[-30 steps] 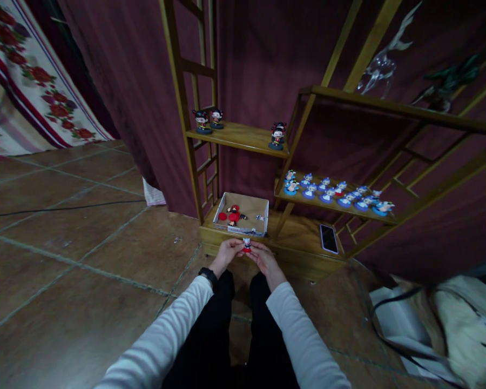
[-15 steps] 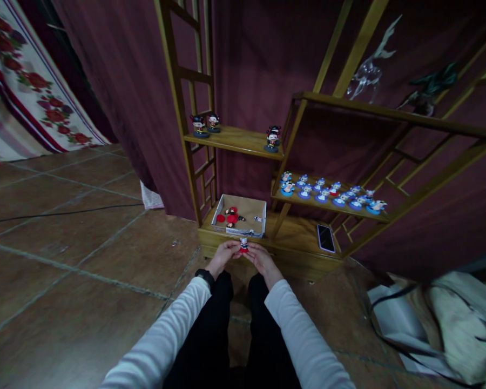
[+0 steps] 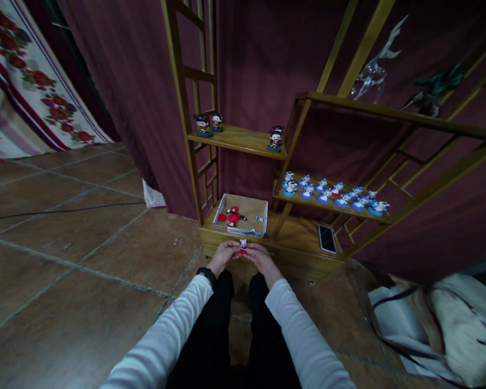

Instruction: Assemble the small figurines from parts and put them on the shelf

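Between my two hands I hold a small figurine (image 3: 243, 245) with a white head, a dark body and a red base. My left hand (image 3: 225, 255) is closed on its left side, a dark watch on that wrist. From the right, my right hand (image 3: 262, 257) grips the red base with its fingertips. Just beyond my hands, an open cardboard box (image 3: 254, 206) rests on the low wooden ledge. Inside it lie red discs, red-and-black figurine parts (image 3: 231, 223) and a small white-and-dark piece (image 3: 260, 219).
Black-and-red figurines (image 3: 202, 125) stand on the upper left shelf (image 3: 243, 141). Several blue-and-white figurines (image 3: 308, 192) fill the right shelf. A phone (image 3: 327, 239) lies on the ledge. Above right stands a clear deer ornament (image 3: 370, 78). Bags (image 3: 457, 319) sit on the floor at right.
The view has shifted slightly, so the shelves appear a little further right. Both hands keep hold of the figurine in nearly the same pose.
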Demonstrator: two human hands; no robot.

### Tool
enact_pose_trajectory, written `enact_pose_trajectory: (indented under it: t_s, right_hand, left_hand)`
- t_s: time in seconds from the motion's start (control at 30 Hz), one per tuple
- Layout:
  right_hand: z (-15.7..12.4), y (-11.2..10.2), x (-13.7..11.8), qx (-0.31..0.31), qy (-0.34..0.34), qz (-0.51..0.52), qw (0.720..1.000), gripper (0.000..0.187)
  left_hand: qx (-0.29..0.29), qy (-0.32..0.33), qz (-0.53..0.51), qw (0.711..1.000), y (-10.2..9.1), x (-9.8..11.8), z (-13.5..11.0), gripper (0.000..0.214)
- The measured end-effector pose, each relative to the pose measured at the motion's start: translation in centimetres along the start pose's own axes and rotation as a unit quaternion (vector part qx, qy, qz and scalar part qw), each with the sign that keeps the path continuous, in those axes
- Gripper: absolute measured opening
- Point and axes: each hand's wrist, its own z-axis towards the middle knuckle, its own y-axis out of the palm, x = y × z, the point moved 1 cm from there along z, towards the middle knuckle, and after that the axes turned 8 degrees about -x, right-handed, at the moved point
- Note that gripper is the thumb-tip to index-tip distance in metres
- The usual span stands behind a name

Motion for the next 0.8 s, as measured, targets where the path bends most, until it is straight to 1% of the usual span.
enact_pose_trajectory:
  t_s: [0.13,0.27,0.37,0.47,0.53,0.67,0.8]
  right_hand:
    - [-0.2,0.4,-0.3,-0.005,-0.009,-0.002,1.0,0.028]
    - [-0.4,0.6,-0.4,-0.008,-0.021,-0.007,1.0,0.03]
    - [-0.3,0.5,-0.2,-0.001,-0.024,-0.016,1.0,0.032]
    - [0.0,0.3,0.1,0.008,-0.039,-0.023,0.999,0.033]
    - [0.3,0.1,0.3,0.013,-0.042,-0.027,0.999,0.034]
    - [0.4,0.0,0.1,0.023,-0.045,-0.058,0.997,0.033]
    - [0.1,0.2,-0.7,0.008,-0.058,-0.07,0.996,0.031]
  left_hand:
    - [0.001,0.015,0.006,1.0,-0.1,0.0,-0.1,0.02]
    - [-0.019,0.041,0.021,0.999,-0.1,0.0,-0.1,0.022]
    - [-0.039,0.085,0.054,0.994,0.1,-0.1,0.1,0.022]
    - [-0.023,0.136,0.098,0.986,0.3,-0.2,0.5,0.021]
    - [-0.011,0.158,0.135,0.978,0.3,-0.2,0.6,0.019]
    - [-0.011,0.195,0.219,0.956,0.4,-0.1,0.4,0.015]
    - [-0.004,0.229,0.316,0.921,0.7,0.6,-0.8,0.011]
